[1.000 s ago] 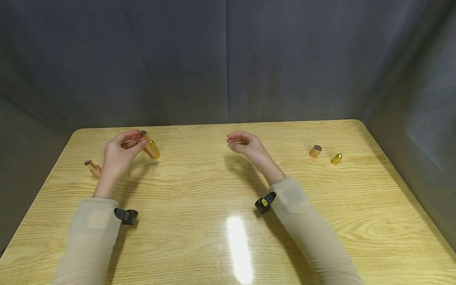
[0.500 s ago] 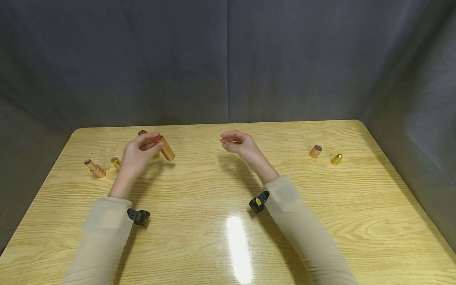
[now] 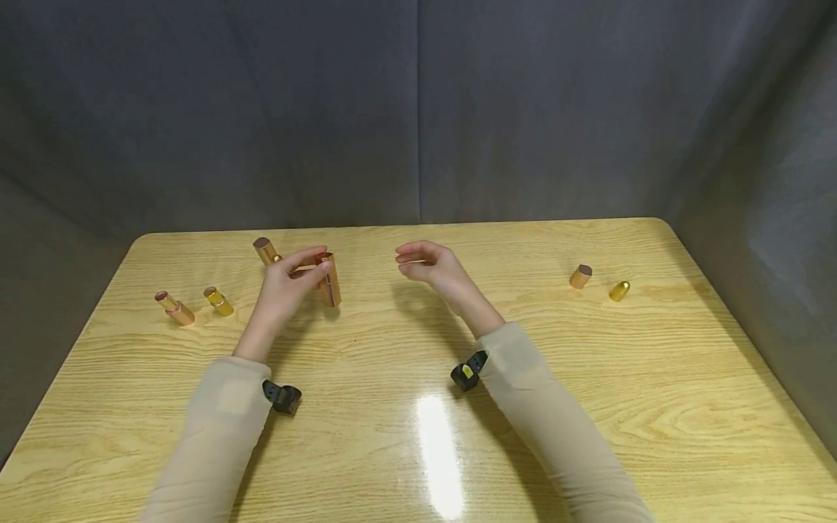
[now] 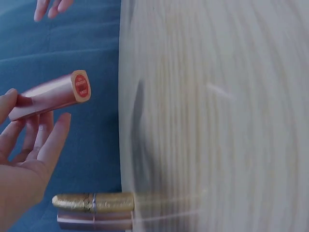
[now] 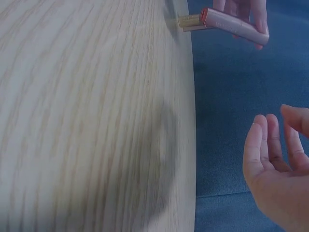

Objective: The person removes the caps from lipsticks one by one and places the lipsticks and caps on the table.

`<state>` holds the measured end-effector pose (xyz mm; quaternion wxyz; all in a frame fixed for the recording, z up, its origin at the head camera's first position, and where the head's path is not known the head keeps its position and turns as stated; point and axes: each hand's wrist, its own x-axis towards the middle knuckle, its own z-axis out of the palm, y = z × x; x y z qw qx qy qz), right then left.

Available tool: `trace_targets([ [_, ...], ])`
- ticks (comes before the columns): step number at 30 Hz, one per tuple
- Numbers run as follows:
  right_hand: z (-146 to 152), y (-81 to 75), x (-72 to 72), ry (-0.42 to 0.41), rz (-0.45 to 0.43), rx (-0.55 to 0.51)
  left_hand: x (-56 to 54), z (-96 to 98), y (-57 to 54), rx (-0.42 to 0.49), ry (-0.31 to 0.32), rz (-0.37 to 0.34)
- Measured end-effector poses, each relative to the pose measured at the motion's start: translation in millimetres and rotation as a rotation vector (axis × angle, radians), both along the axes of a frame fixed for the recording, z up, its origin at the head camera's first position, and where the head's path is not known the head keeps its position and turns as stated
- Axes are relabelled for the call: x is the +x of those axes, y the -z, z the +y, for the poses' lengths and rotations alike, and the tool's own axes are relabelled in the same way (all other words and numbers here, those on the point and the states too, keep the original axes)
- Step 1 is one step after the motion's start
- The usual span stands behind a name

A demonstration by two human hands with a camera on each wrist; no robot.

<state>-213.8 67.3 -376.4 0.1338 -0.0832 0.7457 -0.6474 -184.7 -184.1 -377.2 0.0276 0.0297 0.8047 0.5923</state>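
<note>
dark curtain (image 3: pixel 536 109) hanging beyond far edge of table (image 3: pixel 366 436); my left hand (image 3: pixel 286 285) pinching lipstick (image 3: pixel 332 285), long axis near-upright; right hand (image 3: pixel 443 276) hovering apart, right-edge side, fingers relaxed, empty.

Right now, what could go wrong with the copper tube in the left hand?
Slip: the left hand pinches the copper tube near its top end, base clear of the table, so it could swing or drop.
Knock: the gold tube and second copper tube stand close by that hand; a backward brush might topple them.
Fumble: the right hand is empty; any pass could miss.
</note>
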Motion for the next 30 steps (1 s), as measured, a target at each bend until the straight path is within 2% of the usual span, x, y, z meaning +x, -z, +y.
trace_targets([
  [11,-6,1.9,1.5,-0.019,-0.001,-0.005,-2.5,22.3,5.8,0.105,0.018,-0.081],
  [24,-19,9.2,-0.7,-0.038,0.007,-0.006,-5.6,37.8,11.7,0.027,0.041,-0.067],
  [30,-25,11.5,-0.3,-0.061,0.001,-0.008,-6.7,38.6,12.9,0.056,0.053,-0.086],
])
